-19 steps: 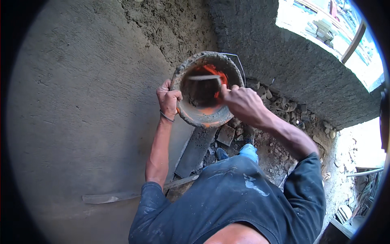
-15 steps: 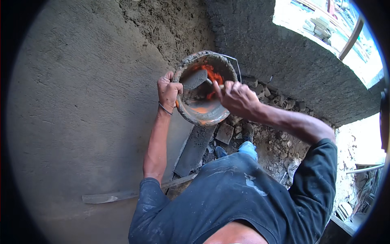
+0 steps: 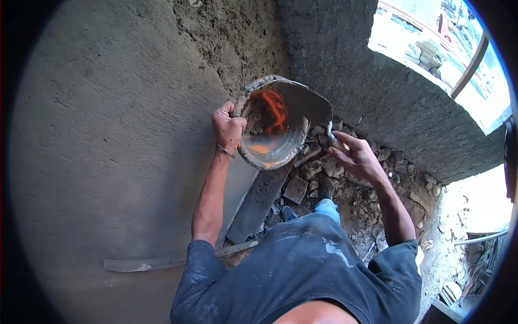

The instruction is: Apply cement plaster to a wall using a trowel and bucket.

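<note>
My left hand (image 3: 229, 127) is closed on the left rim of a round orange bucket (image 3: 259, 160) crusted with grey mortar. The bucket is tilted so its inside shows, with some mortar smeared on the walls and bottom. In my right hand (image 3: 356, 156) is the handle of a trowel (image 3: 307, 102). Its wide grey blade lies across the bucket's upper right rim, partly outside it. Whether the blade carries mortar is hard to tell.
A grey plastered wall (image 3: 124, 140) fills the left, with a rougher patch (image 3: 232, 38) at the top. A wall with a bright opening stands at the upper right. Stones and rubble (image 3: 324, 167) cover the ground. A long wooden strip (image 3: 156, 264) lies near my left elbow.
The trowel has come up from inside the bucket to its upper right rim, and my right hand has moved right and down with it. My left hand still holds the bucket.
</note>
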### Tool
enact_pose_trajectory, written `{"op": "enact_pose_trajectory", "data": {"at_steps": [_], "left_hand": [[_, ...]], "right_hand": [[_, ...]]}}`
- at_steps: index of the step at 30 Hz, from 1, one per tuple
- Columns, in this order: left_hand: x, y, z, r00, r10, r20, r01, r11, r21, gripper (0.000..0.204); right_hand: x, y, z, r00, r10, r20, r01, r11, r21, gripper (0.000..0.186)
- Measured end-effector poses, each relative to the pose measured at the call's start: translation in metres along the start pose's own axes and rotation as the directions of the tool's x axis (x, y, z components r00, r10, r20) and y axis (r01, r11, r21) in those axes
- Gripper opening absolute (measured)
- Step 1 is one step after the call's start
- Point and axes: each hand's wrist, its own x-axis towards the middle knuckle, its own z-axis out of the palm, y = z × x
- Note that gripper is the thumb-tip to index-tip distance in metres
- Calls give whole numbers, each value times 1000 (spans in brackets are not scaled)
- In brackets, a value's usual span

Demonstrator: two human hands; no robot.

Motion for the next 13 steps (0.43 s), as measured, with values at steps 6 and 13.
{"op": "enact_pose_trajectory", "data": {"at_steps": [6, 13], "left_hand": [[18, 10, 10, 990, 2, 140, 5, 999, -48, 28], [14, 11, 27, 990, 90, 110, -92, 996, 20, 25]], "right_hand": [[23, -15, 35, 975, -212, 72, 202, 698, -687, 46], [66, 17, 81, 993, -113, -17, 45, 524, -850, 53]]}}
